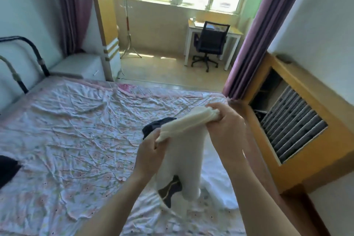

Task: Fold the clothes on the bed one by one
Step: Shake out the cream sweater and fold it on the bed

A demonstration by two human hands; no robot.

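Observation:
A cream-white garment with a dark patch near its lower end hangs above the bed. Its bunched top edge is stretched between both hands. My left hand grips the left end of that edge. My right hand grips the right end, a little higher. The garment's lower part droops down to the floral sheet. A dark garment lies on the bed just behind the hands, partly hidden. Another dark garment lies at the bed's left edge.
A yellow cabinet with a grey radiator grille stands close on the right. Purple curtains frame an opening to a desk and black office chair. A metal bed frame and white nightstand are at the left.

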